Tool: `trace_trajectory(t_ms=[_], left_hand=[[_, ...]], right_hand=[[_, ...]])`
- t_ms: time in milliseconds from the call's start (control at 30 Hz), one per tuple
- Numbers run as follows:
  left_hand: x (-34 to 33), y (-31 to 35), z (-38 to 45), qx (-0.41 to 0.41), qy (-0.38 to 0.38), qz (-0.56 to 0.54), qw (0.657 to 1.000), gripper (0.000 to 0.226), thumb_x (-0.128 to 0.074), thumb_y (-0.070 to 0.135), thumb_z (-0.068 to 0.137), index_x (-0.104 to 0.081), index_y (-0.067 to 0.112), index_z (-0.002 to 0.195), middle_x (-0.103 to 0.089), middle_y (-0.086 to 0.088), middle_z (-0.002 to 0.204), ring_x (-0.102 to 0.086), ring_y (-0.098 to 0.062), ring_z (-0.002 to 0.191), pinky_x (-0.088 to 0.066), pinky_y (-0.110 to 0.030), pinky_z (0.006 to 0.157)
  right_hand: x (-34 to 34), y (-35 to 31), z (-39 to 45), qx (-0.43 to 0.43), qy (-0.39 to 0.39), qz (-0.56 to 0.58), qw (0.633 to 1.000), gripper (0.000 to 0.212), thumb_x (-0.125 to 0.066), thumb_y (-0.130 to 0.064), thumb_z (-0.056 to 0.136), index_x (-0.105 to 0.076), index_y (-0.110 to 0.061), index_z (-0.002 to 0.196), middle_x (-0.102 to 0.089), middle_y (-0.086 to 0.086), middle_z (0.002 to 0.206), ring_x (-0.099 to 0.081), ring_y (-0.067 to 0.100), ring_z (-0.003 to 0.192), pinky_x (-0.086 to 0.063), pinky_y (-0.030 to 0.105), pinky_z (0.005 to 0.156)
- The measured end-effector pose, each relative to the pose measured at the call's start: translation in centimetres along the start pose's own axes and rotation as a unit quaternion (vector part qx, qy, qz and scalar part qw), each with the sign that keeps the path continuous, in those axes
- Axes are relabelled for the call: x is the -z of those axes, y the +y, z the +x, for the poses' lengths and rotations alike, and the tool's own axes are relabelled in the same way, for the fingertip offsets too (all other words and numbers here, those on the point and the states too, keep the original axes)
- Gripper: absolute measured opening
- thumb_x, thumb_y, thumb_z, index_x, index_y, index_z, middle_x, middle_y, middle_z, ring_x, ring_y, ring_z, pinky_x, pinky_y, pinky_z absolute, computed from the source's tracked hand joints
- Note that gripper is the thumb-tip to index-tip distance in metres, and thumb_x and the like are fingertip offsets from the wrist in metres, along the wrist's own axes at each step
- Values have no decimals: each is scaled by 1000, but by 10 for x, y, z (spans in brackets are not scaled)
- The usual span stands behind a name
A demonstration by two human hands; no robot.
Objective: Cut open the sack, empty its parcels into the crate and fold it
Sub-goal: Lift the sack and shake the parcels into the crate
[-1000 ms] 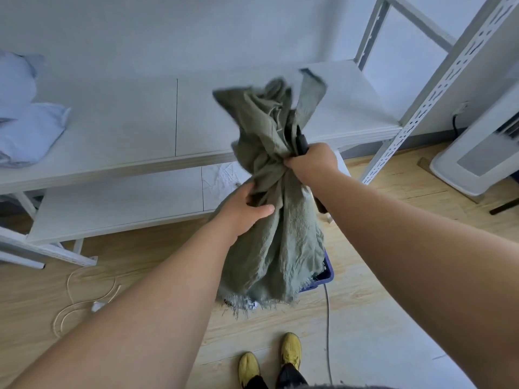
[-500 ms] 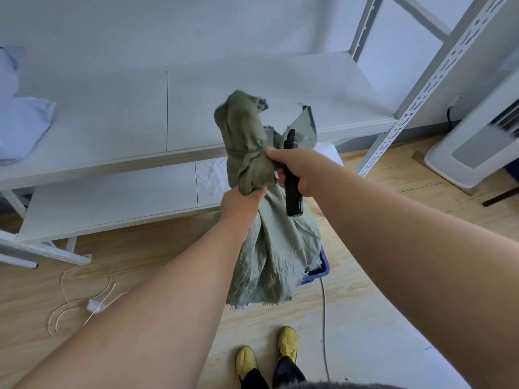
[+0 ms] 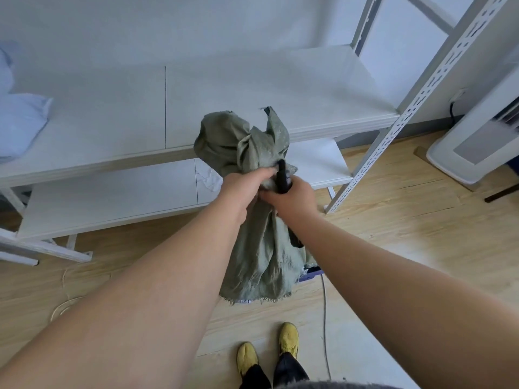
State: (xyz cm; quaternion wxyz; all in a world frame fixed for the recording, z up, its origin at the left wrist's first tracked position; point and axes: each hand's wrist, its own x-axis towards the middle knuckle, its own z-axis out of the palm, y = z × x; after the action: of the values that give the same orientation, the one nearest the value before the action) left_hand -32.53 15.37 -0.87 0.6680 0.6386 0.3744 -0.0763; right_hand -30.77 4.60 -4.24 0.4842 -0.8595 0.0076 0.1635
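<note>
A limp grey-green woven sack [image 3: 261, 256] hangs in front of me, bunched at its middle, its frayed open edge toward the floor. My left hand [image 3: 241, 189] grips the bunched part from the left. My right hand [image 3: 292, 196] holds a black cutter [image 3: 281, 176] upright and presses against the same bunch. Under the sack only a corner of the blue crate [image 3: 310, 273] shows. No parcels are visible.
A white metal shelf rack [image 3: 252, 108] stands ahead, its slotted post [image 3: 398, 127] at right. Pale blue cloth [image 3: 19, 124] lies on the shelf at left. A white appliance [image 3: 474, 144] stands at right. A cable [image 3: 325, 318] runs past my yellow shoes [image 3: 288, 336]; loose cord [image 3: 63, 301] lies at left.
Both hands and the sack have come lower. My left hand shifted up to the bunched middle, right beside my right hand. The cutter now points up instead of down.
</note>
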Motion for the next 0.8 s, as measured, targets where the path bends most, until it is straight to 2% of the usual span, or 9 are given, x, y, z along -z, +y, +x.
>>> trace_trajectory(t_ms=[33,100,167,233,367,500,567,733,800], left_hand=[[1,1,-2,-16,-37,11,999,26,-74,37,80,-64,21,99,-67,3,91,-61,-6,74,-46,-20,58],[4,3,-3,-64,-84,26,994,21,-72,38,83,-68,26,100,-72,3,104,-66,-1,77,-49,-14,57],[10,2,-3,-137,-76,61,986,35,-72,39,83,-65,29,116,-68,9,114,-65,1,92,-51,-15,73],[15,-3,2,-181,-55,121,974,54,-73,40,82,-54,30,131,-62,10,122,-60,-7,106,-49,-26,92],[24,-21,8,-136,-95,165,972,67,-73,42,79,-45,32,139,-60,7,126,-61,-17,110,-50,-41,98],[24,-22,13,-167,-110,164,966,70,-70,44,81,-36,37,143,-56,10,132,-57,-14,117,-47,-37,100],[24,-21,15,-162,-118,172,965,68,-68,39,85,-36,36,144,-55,9,134,-56,-15,118,-47,-35,99],[22,-22,19,-168,-126,180,961,66,-65,41,85,-35,37,144,-53,10,136,-54,-15,121,-44,-37,103],[20,-24,18,-160,-128,180,962,59,-64,35,87,-40,35,142,-57,8,132,-56,-16,118,-45,-37,102]], right_hand=[[5,-1,5,-8,13,3,1000,20,-77,-31,74,-62,-23,83,-62,-4,74,-60,19,73,-42,25,54],[17,-12,13,-6,33,6,999,21,-73,-30,78,-56,-26,67,-58,-5,64,-58,19,67,-39,25,51],[28,-29,23,7,71,20,997,22,-70,-28,79,-55,-22,64,-58,-4,63,-60,22,69,-40,26,53],[36,-44,29,26,101,24,994,21,-70,-28,79,-55,-21,64,-58,-4,62,-61,23,71,-43,27,58],[37,-61,35,27,60,17,998,25,-71,-26,76,-53,-17,61,-59,4,62,-64,29,71,-55,37,66],[35,-64,36,62,105,37,992,22,-69,-27,77,-55,-16,64,-63,7,66,-65,31,71,-55,38,66],[35,-63,36,56,80,26,995,21,-67,-26,79,-55,-17,64,-62,5,65,-65,32,72,-56,39,67],[39,-70,34,99,125,24,987,17,-64,-28,84,-63,-11,82,-62,2,72,-59,22,71,-38,25,52],[37,-70,32,100,89,-29,991,17,-62,-28,85,-62,-12,83,-60,0,71,-56,21,70,-35,23,49]])
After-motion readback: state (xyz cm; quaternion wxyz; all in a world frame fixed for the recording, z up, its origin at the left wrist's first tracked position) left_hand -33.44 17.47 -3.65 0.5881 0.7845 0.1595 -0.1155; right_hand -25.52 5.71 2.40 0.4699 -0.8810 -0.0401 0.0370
